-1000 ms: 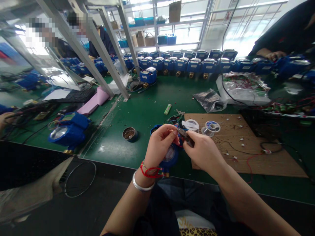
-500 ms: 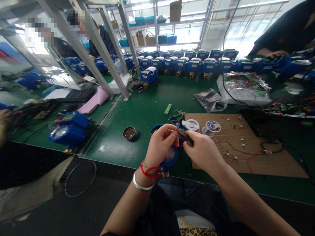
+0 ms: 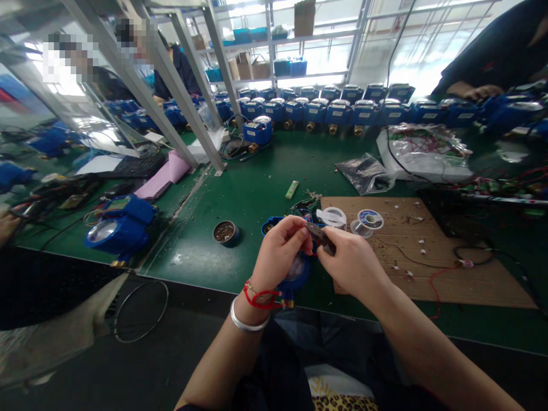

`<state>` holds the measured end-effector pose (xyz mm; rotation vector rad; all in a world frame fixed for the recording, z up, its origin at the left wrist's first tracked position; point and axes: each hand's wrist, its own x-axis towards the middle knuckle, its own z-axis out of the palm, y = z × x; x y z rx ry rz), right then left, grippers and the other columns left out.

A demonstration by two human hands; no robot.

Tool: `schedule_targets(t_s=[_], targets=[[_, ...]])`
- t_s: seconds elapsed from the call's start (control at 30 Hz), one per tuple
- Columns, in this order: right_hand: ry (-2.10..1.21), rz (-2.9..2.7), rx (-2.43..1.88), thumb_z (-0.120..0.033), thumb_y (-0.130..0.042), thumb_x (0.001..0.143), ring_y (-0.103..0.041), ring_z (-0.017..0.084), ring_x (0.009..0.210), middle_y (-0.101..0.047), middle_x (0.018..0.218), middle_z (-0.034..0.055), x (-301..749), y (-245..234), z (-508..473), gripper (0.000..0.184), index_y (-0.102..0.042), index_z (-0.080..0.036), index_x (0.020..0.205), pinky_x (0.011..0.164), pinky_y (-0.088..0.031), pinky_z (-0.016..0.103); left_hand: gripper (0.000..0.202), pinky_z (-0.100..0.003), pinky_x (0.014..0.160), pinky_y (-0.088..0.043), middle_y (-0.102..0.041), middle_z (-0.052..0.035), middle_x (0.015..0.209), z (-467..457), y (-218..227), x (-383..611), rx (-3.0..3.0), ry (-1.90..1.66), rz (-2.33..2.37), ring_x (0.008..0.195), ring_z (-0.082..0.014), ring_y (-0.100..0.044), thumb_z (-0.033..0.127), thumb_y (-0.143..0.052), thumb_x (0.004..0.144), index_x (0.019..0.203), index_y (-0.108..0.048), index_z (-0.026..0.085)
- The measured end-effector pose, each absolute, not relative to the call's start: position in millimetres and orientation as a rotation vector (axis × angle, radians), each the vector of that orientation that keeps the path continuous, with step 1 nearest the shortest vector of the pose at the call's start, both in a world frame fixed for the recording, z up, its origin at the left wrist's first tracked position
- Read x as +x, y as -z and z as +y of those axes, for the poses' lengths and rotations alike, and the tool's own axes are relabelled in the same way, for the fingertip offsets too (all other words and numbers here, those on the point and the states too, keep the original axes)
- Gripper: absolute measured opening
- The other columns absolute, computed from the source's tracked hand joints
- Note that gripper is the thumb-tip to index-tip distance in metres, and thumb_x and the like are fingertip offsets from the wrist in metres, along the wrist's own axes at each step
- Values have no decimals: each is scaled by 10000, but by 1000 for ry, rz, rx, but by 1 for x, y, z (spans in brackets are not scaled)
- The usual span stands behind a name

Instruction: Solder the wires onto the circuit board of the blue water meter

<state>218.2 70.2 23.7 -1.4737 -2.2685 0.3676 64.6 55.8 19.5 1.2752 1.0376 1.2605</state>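
My left hand (image 3: 280, 251) is closed in a pinch over a blue water meter (image 3: 294, 273) that lies at the near edge of the green bench; what its fingertips hold is too small to name. My right hand (image 3: 351, 262) grips a small metal tool (image 3: 319, 234), tweezers or cutters, whose tip points at the left fingertips. Red and dark wires (image 3: 309, 208) rise from the meter behind the hands. A silver bangle and a red cord sit on my left wrist.
A small tin (image 3: 225, 232) stands left of the meter. Two solder spools (image 3: 370, 220) rest on a cardboard sheet (image 3: 445, 274). A green lighter (image 3: 291, 189), plastic bags (image 3: 366, 174), another blue meter (image 3: 115, 228) at left, and several meters in a row (image 3: 338, 111) at the back. Other people sit nearby.
Both hands stay almost still over the meter; the right hand has edged slightly left toward the left fingertips. A person's hand at the far left has dropped lower.
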Motion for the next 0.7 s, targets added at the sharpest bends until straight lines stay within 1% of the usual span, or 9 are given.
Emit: schedule_targets(t_s=[0.2,0.33,0.47,0.57,0.7], targets=[[-358,-2268,-1476,-182,-483,785,-503,161,631,-603,709,23,218,-23,69,102,-457,-204,689,591,-277,279,113,-207,577,-450,-575,27,638,56,-20,65,1284,-1248,1054,574,-94,-555,284,-529,903,902,-555,175],[-368,-2234,-1471,-190,-495,780,-502,159,628,-602,701,17,219,-22,71,101,-467,-202,684,592,-281,279,111,-200,544,-410,-543,40,593,56,-21,65,1315,-1232,1118,534,-86,-514,285,-529,901,887,-560,180],[-430,-2165,-1484,-202,-517,760,-511,154,617,-589,667,3,223,-22,74,59,-560,-200,720,591,-301,274,107,-196,493,-337,-474,54,570,56,-22,66,1313,-1244,1164,504,-77,-433,280,-554,881,837,-570,184],[-491,-2094,-1486,-215,-540,746,-529,149,602,-587,642,-6,220,-22,73,114,-640,-200,798,589,-329,268,117,-202,467,-286,-431,60,562,57,-24,69,1294,-1247,1167,495,-76,-382,293,-567,870,824,-572,186],[-530,-1998,-1484,-237,-563,722,-547,152,591,-603,641,0,221,-21,74,165,-671,-195,839,592,-363,276,114,-207,469,-290,-425,63,550,59,-22,71,1303,-1238,1159,491,-80,-381,291,-558,873,822,-559,189]])
